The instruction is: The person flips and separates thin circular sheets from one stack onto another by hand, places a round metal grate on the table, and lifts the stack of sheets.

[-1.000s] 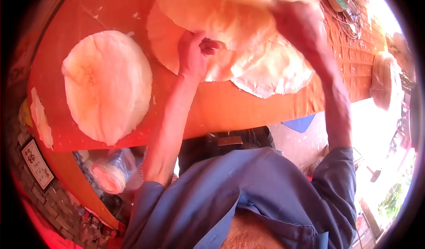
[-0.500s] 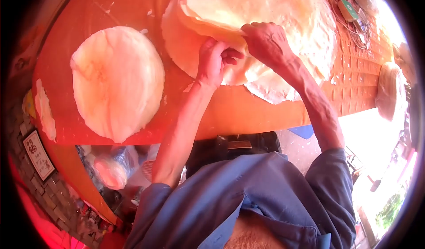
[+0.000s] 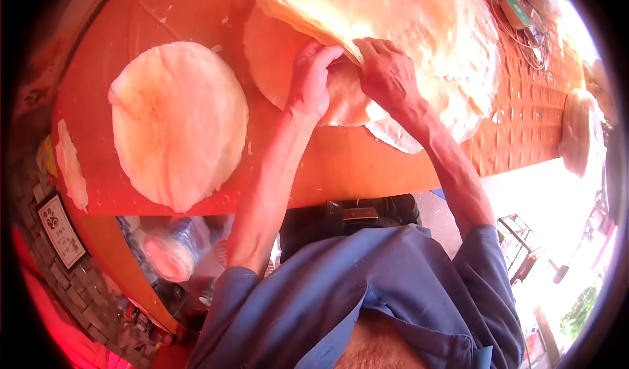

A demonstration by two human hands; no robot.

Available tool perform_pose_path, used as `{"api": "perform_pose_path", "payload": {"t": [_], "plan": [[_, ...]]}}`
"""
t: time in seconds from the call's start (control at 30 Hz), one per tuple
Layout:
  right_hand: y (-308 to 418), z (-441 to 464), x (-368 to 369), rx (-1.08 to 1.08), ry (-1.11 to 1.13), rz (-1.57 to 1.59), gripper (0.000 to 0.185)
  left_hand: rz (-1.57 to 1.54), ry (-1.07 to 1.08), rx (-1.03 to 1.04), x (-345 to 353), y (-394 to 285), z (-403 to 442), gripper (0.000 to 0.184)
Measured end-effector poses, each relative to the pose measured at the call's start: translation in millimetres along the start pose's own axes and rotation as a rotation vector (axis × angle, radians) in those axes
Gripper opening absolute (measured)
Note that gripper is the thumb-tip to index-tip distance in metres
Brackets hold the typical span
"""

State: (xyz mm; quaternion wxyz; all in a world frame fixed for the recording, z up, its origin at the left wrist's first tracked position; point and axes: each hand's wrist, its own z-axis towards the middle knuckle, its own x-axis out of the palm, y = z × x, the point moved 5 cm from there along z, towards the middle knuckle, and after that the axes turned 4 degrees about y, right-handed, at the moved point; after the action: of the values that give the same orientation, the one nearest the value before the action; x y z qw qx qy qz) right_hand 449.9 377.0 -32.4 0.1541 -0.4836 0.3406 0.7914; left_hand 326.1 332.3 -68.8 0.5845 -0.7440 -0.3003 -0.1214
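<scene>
A wide pile of thin, pale, round sheets (image 3: 432, 35) with ragged edges lies across the far middle of the table, partly washed out by light. Its near-left edge is lifted and bent up in several layers. My left hand (image 3: 312, 80) is closed at this raised edge, thumb on the near side and fingers partly hidden behind the sheets. Close beside it, my right hand (image 3: 390, 71) grips the same edge, knuckles up, fingertips curled out of sight. To the left, apart from both hands, sits a smaller flat round stack (image 3: 180, 126) of similar sheets.
The orange-brown table (image 3: 341, 172) has its near edge in front of my body. A pale torn strip (image 3: 71, 166) lies at the far left. A green box (image 3: 516, 14) with cables sits at the upper right. A pale bundle (image 3: 580, 133) is at the right end.
My left hand has risen slightly, its thumb now lying against the lifted edge. My right hand has shifted a little, staying on the edge. The lifted layers stand up more steeply.
</scene>
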Motion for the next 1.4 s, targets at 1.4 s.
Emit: {"api": "perform_pose_path", "payload": {"t": [1.4], "plan": [[77.2, -44.9, -122.0, 0.618, 0.120, 0.512, 0.025, -0.321, 0.051, 0.005, -21.2, -24.5, -128.7, 0.048]]}}
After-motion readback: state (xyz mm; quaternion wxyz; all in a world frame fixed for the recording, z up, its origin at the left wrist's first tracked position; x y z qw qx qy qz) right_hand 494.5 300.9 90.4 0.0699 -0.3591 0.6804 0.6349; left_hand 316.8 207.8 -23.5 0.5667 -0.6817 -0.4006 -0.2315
